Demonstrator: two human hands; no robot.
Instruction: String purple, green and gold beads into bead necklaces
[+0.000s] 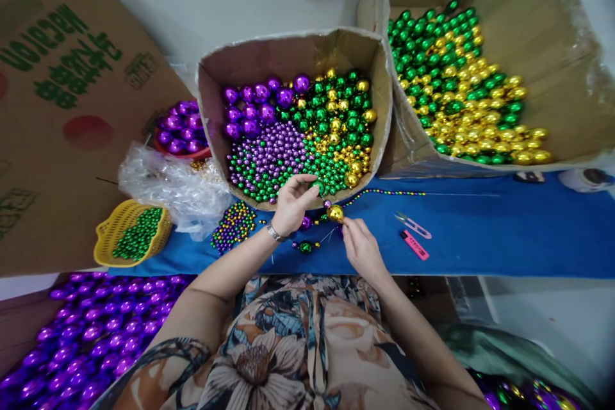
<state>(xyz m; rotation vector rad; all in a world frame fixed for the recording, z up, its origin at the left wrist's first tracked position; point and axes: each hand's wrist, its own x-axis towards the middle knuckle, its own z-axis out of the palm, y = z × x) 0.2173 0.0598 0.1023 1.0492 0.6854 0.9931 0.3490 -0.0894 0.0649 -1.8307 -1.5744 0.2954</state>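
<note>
My left hand [293, 204], with a bracelet at the wrist, pinches a green bead [318, 188] at the front edge of the bead box. Between my hands hangs a large gold bead [335, 213], with a small purple bead [327, 204] beside it. My right hand [364, 248] has its fingertips closed at the lower right of the gold bead, apparently on the strand. Below them, more strung beads lie on the blue cloth, among them a green bead [305, 247]. The exact grip of my right fingertips is partly hidden.
The cardboard bead box [211, 109] stands just beyond my hands. A larger box [552, 77] is at right, a yellow basket [103, 250] at left. Pink snips [417, 227] and a pink cutter [415, 245] lie on the blue cloth [500, 237]. A plastic bag [168, 179] is crumpled nearby.
</note>
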